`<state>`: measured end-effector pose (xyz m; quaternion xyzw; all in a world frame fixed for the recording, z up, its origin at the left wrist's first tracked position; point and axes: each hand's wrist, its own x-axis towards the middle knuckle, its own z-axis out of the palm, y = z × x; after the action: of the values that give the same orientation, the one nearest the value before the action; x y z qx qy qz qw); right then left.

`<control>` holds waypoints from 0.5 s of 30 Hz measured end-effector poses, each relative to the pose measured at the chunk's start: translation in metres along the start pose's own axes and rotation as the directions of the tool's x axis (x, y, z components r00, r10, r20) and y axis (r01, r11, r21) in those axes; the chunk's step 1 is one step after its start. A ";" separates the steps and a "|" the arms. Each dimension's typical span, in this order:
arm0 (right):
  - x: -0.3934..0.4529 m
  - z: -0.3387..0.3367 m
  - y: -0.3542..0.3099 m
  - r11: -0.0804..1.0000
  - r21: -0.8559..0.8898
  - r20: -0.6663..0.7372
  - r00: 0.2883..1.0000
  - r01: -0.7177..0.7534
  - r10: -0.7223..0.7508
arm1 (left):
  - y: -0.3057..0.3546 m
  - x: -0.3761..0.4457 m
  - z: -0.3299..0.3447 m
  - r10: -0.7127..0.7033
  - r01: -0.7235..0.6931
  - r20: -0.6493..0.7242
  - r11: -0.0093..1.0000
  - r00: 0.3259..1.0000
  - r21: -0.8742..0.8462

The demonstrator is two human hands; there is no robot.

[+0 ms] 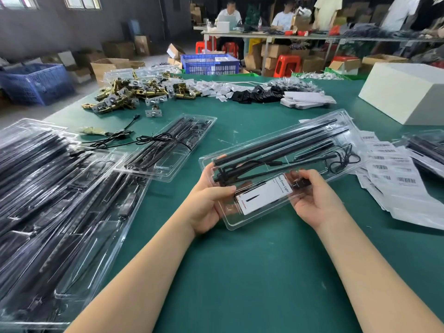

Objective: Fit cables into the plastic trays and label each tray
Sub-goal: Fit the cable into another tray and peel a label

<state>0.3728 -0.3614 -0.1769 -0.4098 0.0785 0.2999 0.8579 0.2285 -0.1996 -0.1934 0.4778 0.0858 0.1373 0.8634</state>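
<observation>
Seen from the head camera, the left hand [208, 200] and right hand [314, 200] each grip an end of a clear plastic tray [312, 133] (black rods and a coiled cable [346, 156] inside) above the green tabletop [252, 272].

Open green counter [264, 272] near the front edge; hemmed by stacked trays [60, 200] left, barcode labels [394, 179] right, brass hardware [127, 94] beyond.

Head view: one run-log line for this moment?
left hand: grips tray end | right hand: pinches black plug at tray edge | cable: coiled in tray | card: in tray
</observation>
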 end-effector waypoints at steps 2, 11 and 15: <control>-0.001 0.002 -0.001 1.000 0.007 0.005 1.000 0.005 -0.005 | 0.001 -0.001 0.000 0.007 -0.007 0.003 1.000 1.000 0.002; -0.002 0.003 -0.002 0.996 -0.008 -0.039 0.995 0.087 -0.087 | -0.002 -0.002 0.008 0.018 -0.018 0.042 1.000 0.999 -0.004; -0.001 0.004 -0.002 0.997 -0.006 -0.069 0.994 0.083 -0.083 | -0.003 -0.002 0.007 0.008 -0.007 0.054 1.000 0.999 -0.003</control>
<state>0.3728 -0.3601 -0.1723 -0.4244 0.0906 0.2496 0.8656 0.2287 -0.2077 -0.1924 0.4806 0.0607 0.1277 0.8655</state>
